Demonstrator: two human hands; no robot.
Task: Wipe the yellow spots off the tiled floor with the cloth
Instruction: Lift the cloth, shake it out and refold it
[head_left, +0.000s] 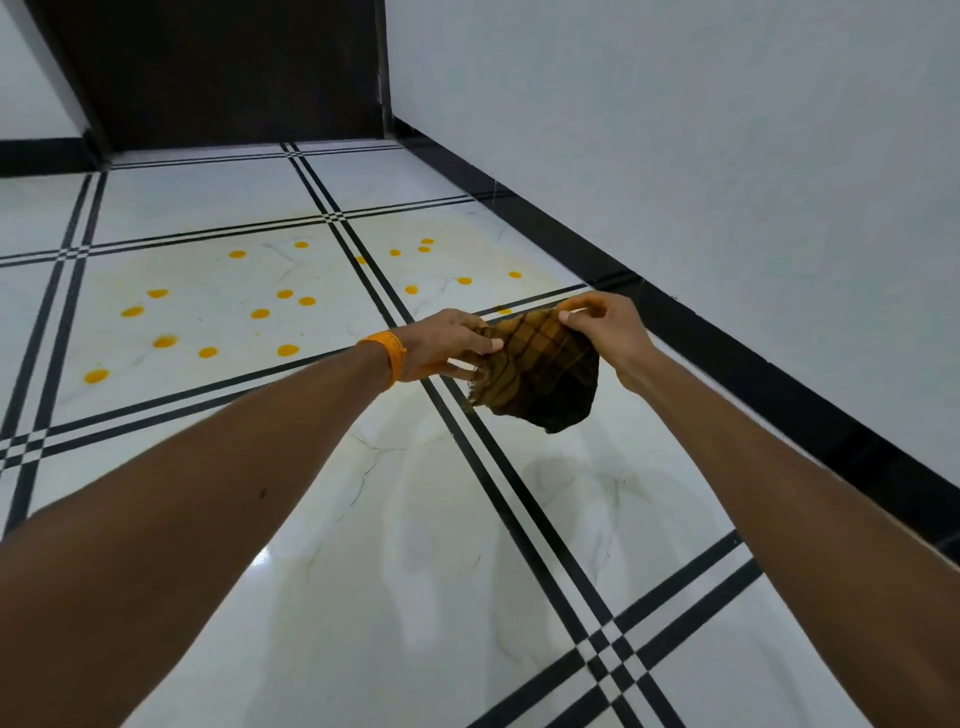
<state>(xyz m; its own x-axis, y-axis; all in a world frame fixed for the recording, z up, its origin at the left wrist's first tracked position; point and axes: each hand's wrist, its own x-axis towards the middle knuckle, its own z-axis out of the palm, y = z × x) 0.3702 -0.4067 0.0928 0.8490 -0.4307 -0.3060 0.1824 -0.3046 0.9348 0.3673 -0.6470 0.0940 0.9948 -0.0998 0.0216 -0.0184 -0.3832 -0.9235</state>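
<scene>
A brown and yellow checked cloth (540, 376) hangs in the air above the white tiled floor (415, 519), held between both hands. My left hand (447, 345), with an orange band at the wrist, grips its left edge. My right hand (602, 322) pinches its top right corner. Several yellow spots (260, 313) dot the tile ahead on the left, and more yellow spots (464, 281) lie on the tile beyond the cloth, with faint yellow smears around them.
A white wall (727, 156) with a black skirting (727, 353) runs along the right side. A dark door (223, 73) stands at the far end. Black double lines (519, 493) cross the floor between tiles.
</scene>
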